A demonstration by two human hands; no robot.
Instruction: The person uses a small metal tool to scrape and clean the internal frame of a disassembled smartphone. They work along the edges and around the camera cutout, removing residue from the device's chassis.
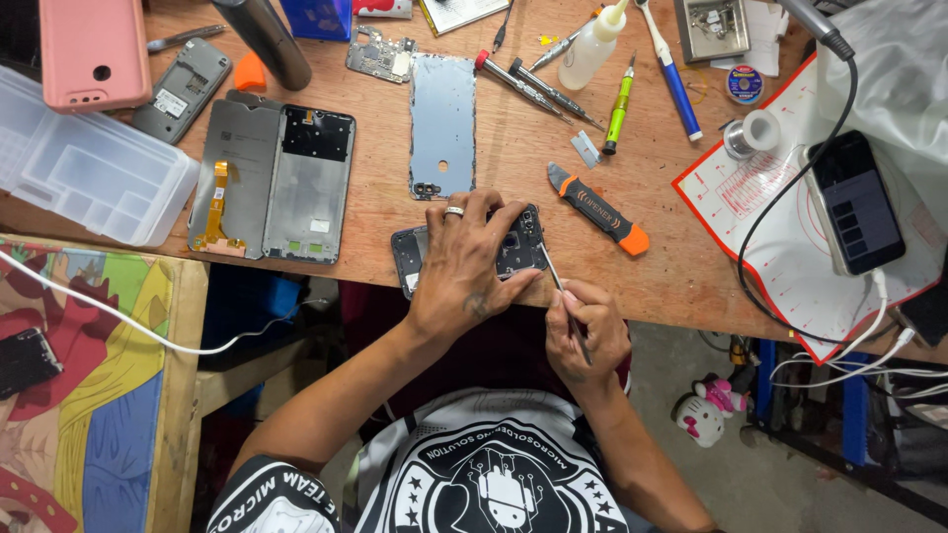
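My left hand lies spread over the opened phone, fingers clamped on it, pinning it at the near edge of the bench. The phone's long axis runs left to right, and only its two ends show past my knuckles. My right hand sits just below and right of it, fingers pinched narrow around thin tweezers, whose shaft slants up and left so the tip meets the phone's right end. The right hand is nearer that end. An orange-handled pry tool lies just beyond.
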